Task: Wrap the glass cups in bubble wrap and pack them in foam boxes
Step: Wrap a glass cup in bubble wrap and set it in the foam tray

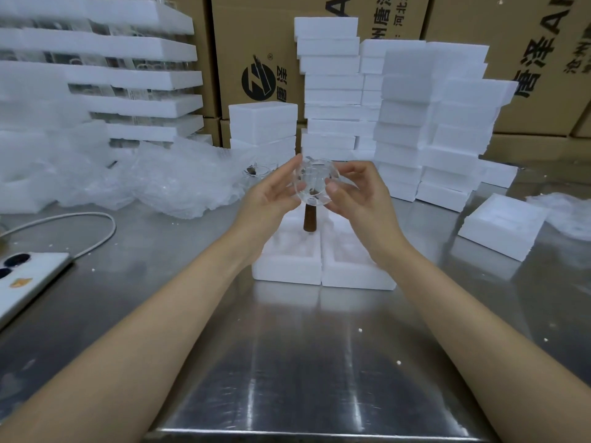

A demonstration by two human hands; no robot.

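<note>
I hold a clear glass cup (pixel 311 180) with a brown wooden handle (pixel 309 219) up in front of me, its mouth turned toward the camera and the handle pointing down. My right hand (pixel 358 196) grips its right side, thumb on the rim. The straight fingers of my left hand (pixel 271 193) touch its left side. Below the cup two open foam box halves (pixel 287 270) (pixel 355 276) lie side by side on the steel table. A heap of bubble wrap (pixel 179 183) lies at the left. A second glass cup (pixel 256 172) stands behind my left hand.
Tall stacks of foam boxes (pixel 425 123) stand behind and to the right, and one closed foam box (pixel 499 225) lies at the right. Foam trays of glasses (pixel 128 75) are stacked at the back left. A phone (pixel 22 279) with its cable (pixel 96 231) lies left. Cardboard cartons (pixel 256 43) form the back wall.
</note>
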